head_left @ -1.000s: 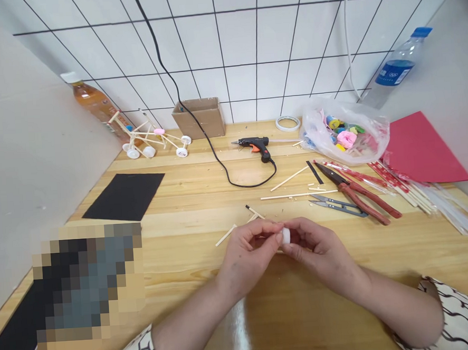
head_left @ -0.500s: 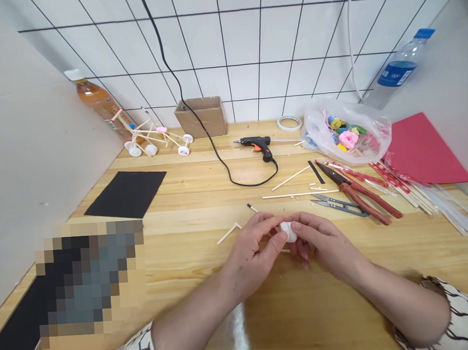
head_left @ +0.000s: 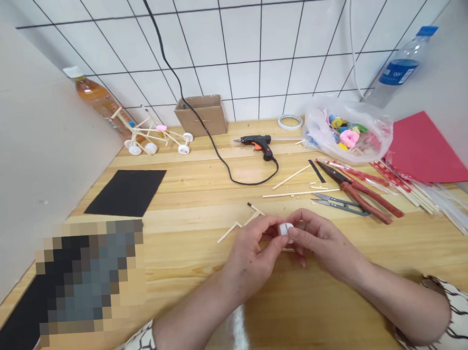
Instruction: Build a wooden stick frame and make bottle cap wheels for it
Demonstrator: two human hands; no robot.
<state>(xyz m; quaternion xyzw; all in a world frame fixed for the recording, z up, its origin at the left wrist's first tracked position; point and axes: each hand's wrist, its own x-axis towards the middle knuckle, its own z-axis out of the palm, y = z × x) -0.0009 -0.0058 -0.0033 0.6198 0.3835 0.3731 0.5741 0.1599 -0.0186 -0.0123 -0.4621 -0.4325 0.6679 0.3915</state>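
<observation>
A small white rounded piece with a dark line across it (head_left: 284,229) is pinched between both hands above the table's front half. My left hand (head_left: 254,247) grips its left side with thumb and fingers. From the right, the thumb and fingers of my right hand (head_left: 317,238) close on the same piece. Just beyond my left hand lies a joined frame of thin wooden sticks (head_left: 230,231), partly covered by that hand; one stick has a black tip. What the piece is made of I cannot tell.
A black glue gun (head_left: 258,142) with its cord lies mid-table. Red-handled pliers (head_left: 364,198) and thread snips (head_left: 339,204) lie right of my hands. Behind are a stick model with white wheels (head_left: 156,137), a cardboard box (head_left: 206,116), a tape roll (head_left: 290,121) and a plastic bag (head_left: 318,133).
The white piece has turned slightly in my fingers, so a dark line on it now shows. Both hands keep their pinch in nearly the same place.
</observation>
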